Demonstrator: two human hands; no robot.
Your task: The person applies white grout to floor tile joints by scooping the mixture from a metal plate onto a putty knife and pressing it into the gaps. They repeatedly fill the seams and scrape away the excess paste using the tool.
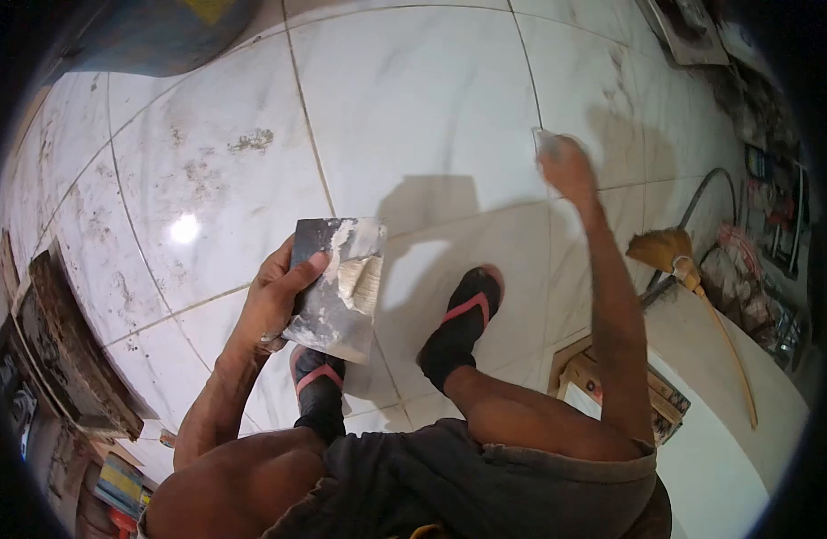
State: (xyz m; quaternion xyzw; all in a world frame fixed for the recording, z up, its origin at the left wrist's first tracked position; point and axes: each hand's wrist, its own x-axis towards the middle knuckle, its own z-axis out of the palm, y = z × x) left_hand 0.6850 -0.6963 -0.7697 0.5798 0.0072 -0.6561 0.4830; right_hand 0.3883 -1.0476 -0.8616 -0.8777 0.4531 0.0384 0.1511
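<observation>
Left hand point(270, 305), at nine o'clock, is clamped on one paste-smeared board point(325, 301); right hand point(571, 171), two o'clock, clamps one blurred scraper point(543, 140).

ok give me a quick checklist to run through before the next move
1. Left hand firmly on board: ok, thumb on top.
2. Paste on the board: ok, a thick lump sits there.
3. Right hand at a floor joint: ok.
4. Angle of the tool in that hand: cannot tell, blurred.
5. Floor clean: not ok, dark dirt on it.
6. Broom clear of the right hand: ok, apart.
</observation>
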